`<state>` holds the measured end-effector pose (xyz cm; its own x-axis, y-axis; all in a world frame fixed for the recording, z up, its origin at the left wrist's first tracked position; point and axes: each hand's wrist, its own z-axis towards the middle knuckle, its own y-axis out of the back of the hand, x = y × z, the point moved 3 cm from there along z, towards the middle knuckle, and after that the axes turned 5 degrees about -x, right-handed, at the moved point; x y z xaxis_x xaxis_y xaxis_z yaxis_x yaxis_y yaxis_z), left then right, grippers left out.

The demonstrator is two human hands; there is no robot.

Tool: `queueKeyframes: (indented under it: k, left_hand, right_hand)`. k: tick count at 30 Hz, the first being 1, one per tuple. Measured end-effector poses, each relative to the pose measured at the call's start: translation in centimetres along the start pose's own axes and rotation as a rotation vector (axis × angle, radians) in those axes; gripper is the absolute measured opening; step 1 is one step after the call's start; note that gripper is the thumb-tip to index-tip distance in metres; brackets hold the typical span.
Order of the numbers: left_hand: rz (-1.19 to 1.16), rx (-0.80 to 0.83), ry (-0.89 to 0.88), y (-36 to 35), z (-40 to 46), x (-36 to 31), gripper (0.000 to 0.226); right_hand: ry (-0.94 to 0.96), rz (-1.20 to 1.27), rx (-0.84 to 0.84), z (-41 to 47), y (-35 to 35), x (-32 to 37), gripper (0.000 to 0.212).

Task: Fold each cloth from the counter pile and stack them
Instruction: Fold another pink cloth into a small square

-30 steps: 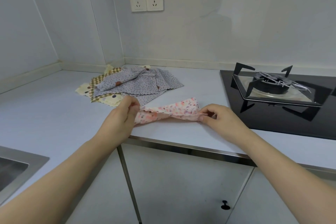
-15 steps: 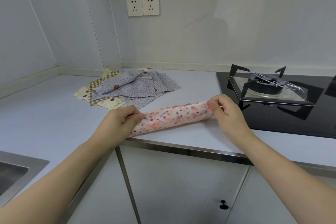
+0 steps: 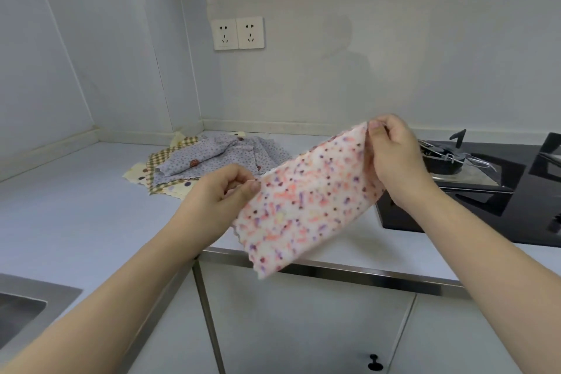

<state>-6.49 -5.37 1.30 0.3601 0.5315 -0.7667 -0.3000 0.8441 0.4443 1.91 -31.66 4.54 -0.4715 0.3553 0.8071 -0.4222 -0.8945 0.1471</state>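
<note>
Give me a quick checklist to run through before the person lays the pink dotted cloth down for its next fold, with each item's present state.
1. Both hands have a grip on the pink dotted cloth: ok. The left hand pinches the lower corner, the right hand the upper one.
2. Cloth clear of the counter: ok, it hangs in the air over the front edge.
3. Cloth spread flat: not ok, it hangs tilted, right corner higher.
4. Bare counter in front for laying it: ok.
5. Cloth clear of the stove: cannot tell, they overlap in this view.
6. Pile of cloths left to fold: ok, lying by the back corner.
</note>
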Motion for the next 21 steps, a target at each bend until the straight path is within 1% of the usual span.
queueKeyframes:
  k: [2,4,6,8,11,15,18,21]
  left_hand:
    - [0.055,-0.041,0.046,0.1,0.2,1.9,0.007]
    - [0.117,-0.055,0.103,0.3,-0.2,4.1,0.012]
    - [0.253,-0.005,0.106,0.4,-0.6,6.0,0.015]
    - [0.342,0.022,0.117,0.5,-0.8,7.3,0.016]
    - [0.326,-0.029,0.160,0.7,-0.3,8.3,0.017]
    - [0.371,-0.042,0.174,0.4,0.3,8.9,0.018]
    - [0.428,-0.085,0.185,0.4,0.7,9.1,0.013]
    - [0.472,-0.133,0.214,0.3,0.9,9.4,0.012]
  right_hand:
    - [-0.048,-0.190,0.104,0.7,-1.9,-1.1,0.021]
    - [-0.074,-0.369,0.229,0.4,-3.9,-3.3,0.023]
    - [-0.084,-0.542,0.347,-0.3,-5.8,-5.7,0.026]
    - [-0.082,-0.644,0.416,-0.6,-7.4,-6.9,0.027]
    - [-0.048,-0.681,0.428,-0.1,-9.5,-6.8,0.024]
    - [-0.015,-0.763,0.427,-0.5,-11.2,-8.6,0.017]
    - [0.025,-0.696,0.356,-0.8,-11.4,-9.7,0.016]
    - [0.054,-0.593,0.310,-0.5,-11.2,-9.8,0.024]
